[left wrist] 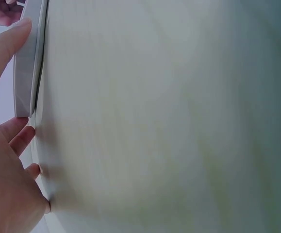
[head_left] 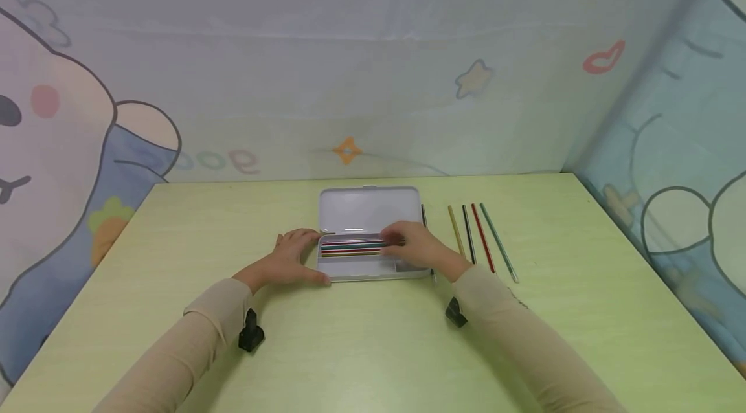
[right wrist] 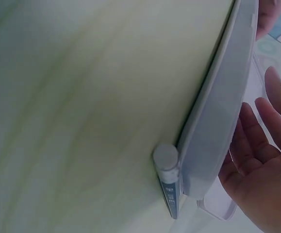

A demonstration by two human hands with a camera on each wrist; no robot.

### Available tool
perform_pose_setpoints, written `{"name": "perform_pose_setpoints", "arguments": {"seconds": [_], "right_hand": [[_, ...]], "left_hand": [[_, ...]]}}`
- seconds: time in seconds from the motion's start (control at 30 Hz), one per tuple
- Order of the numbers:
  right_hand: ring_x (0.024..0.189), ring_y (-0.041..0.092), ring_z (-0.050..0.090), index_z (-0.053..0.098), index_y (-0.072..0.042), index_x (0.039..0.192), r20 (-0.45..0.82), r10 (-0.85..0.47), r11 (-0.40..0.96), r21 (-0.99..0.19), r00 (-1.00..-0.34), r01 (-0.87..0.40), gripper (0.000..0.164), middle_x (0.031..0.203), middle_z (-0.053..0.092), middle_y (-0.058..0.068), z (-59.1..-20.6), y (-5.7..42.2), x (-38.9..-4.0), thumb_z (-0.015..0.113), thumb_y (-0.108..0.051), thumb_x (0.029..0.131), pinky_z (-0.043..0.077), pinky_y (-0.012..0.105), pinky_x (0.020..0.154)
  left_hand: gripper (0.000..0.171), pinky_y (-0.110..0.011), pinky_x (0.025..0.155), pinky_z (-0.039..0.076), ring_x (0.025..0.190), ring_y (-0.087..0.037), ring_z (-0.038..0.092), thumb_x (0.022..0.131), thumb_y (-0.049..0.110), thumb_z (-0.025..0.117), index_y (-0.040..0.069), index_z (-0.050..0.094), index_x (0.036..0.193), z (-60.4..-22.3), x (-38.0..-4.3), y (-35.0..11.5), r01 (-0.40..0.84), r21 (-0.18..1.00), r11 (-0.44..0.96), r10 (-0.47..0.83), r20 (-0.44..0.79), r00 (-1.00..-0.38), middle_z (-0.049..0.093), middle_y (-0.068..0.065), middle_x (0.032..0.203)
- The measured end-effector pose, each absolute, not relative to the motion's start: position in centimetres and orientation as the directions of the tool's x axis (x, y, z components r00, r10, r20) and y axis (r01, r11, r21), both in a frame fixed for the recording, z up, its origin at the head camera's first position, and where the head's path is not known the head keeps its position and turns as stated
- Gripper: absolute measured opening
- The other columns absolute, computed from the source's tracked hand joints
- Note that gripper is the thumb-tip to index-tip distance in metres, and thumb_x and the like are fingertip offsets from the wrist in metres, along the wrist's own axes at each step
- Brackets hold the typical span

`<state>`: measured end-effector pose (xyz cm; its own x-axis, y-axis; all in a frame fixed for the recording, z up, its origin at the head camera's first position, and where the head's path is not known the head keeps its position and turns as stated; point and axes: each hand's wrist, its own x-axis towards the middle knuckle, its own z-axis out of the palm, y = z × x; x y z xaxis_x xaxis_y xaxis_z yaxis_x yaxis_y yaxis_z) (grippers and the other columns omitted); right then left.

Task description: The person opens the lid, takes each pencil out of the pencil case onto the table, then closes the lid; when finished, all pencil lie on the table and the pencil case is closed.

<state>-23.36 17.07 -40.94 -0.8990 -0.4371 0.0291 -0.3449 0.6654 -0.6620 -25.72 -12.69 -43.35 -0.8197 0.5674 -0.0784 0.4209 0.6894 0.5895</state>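
From where I stand, the pencil case (head_left: pixel 355 268) lies open on the counter (head_left: pixel 373 348), between the person's two hands, its lid (head_left: pixel 369 209) laid back toward the wall (head_left: pixel 408 96). A row of coloured pencils (head_left: pixel 350 249) lies lengthwise inside, across the rear part of the tray. The left hand (head_left: pixel 288 262) is at the case's left end, fingers spread and fairly straight, with the thumb against the front wall and the other fingers reaching along the end toward the hinge. The right hand (head_left: pixel 421 248) is over the right end of the tray, its fingers loosely bent with a gap between thumb and forefinger; I see nothing gripped there, though from here I can't fairly say whether the fingertips touch the pencils.

Just beside the case's right end lies a dark pencil (head_left: pixel 424 213), partly hidden by that hand. Farther right, spread on the counter, are a yellow pencil (head_left: pixel 456 228), a black pencil (head_left: pixel 469 234), a red pencil (head_left: pixel 482 237) and a green pencil (head_left: pixel 499 241). Beige sleeves (head_left: pixel 169 351) cover both forearms, and cartoon shapes decorate the wall, among them a star (head_left: pixel 473 79) and a red heart (head_left: pixel 616 50).
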Motion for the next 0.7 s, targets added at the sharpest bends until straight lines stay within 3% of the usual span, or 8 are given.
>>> {"name": "perform_pose_setpoints", "arguments": {"seconds": [0.37, 0.53, 0.7], "right_hand": [[0.104, 0.022, 0.059, 0.065, -0.001, 0.117, -0.063, -0.407, 0.716, -0.642, -0.911, -0.275, 0.035, 0.113, 0.065, 0.010, -41.1, 16.1, -23.5, 0.069, -0.022, 0.090, 0.049, 0.036, 0.092], [0.095, 0.019, 0.059, 0.067, -0.001, 0.111, -0.073, -0.415, 0.727, -0.625, -0.907, -0.283, 0.028, 0.104, 0.065, 0.008, -41.1, 15.9, -23.5, 0.069, -0.019, 0.090, 0.050, 0.033, 0.085], [0.094, 0.019, 0.059, 0.069, -0.002, 0.105, -0.065, -0.433, 0.741, -0.593, -0.899, -0.314, 0.023, 0.100, 0.066, 0.006, -41.3, 15.8, -23.5, 0.070, -0.018, 0.089, 0.050, 0.034, 0.087]], "left_hand": [[0.098, -0.070, 0.109, 0.000, 0.140, -0.047, 0.016, 0.069, 0.049, 0.083, 0.003, 0.038, 0.143, -43.2, -25.7, -12.8, 0.421, 0.589, 0.689, 0.567, -0.077, -0.820, 0.034, -0.021, 0.148], [0.098, -0.070, 0.109, 0.001, 0.140, -0.046, 0.017, 0.069, 0.048, 0.083, 0.002, 0.038, 0.143, -43.2, -25.7, -12.8, 0.422, 0.589, 0.690, 0.567, -0.076, -0.820, 0.034, -0.021, 0.148], [0.097, -0.070, 0.109, 0.002, 0.139, -0.047, 0.018, 0.069, 0.048, 0.083, 0.002, 0.040, 0.142, -43.3, -25.6, -12.7, 0.424, 0.585, 0.691, 0.565, -0.072, -0.822, 0.035, -0.021, 0.147]]}}
